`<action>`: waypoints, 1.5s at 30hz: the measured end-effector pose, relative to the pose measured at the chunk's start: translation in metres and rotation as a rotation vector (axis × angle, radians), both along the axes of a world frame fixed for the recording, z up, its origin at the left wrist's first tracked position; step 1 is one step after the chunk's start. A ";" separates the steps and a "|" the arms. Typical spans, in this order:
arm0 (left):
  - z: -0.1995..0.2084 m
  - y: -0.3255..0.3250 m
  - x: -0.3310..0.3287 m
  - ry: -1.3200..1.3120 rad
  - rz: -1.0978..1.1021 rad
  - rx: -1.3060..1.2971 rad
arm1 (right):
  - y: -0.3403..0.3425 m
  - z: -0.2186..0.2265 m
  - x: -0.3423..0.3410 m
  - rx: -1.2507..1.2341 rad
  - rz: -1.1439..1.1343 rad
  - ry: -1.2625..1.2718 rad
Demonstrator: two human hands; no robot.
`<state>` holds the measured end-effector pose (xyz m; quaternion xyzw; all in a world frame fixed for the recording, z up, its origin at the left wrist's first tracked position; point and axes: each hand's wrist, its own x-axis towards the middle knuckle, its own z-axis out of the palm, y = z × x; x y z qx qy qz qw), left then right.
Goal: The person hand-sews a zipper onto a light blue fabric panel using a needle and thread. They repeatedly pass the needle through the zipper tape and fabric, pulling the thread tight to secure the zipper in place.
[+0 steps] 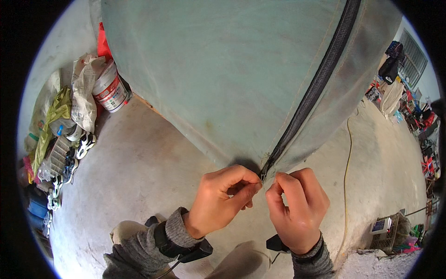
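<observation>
A large grey-green fabric cover hangs in front of me. Down its right part runs a black zipper, bordered by lines of stitching and narrowing to a frayed lower end. My left hand is closed in a pinch at that end, thumb against forefinger. Just right of it, my right hand is also closed, its fingertips pressed together beside the fabric's lower edge. Whatever is between the right fingertips is too small or hidden to make out. The two sets of fingertips are nearly touching.
Along the left wall stand a white-and-red bucket, a pale sack and several shoes. A yellow cable crosses the concrete floor on the right. Beyond it sits a crate, with assorted clutter along the right wall.
</observation>
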<state>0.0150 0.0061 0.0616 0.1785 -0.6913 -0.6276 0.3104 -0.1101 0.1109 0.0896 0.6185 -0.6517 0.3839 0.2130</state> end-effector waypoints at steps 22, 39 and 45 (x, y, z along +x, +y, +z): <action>-0.014 -0.007 -0.004 0.093 -0.060 0.041 | -0.010 0.001 0.013 0.047 -0.173 0.027; -0.014 -0.012 -0.003 0.105 -0.101 -0.026 | -0.021 -0.002 0.007 0.024 -0.125 -0.131; -0.014 -0.011 -0.003 0.088 -0.123 0.186 | -0.011 -0.016 -0.007 -0.076 0.077 -0.571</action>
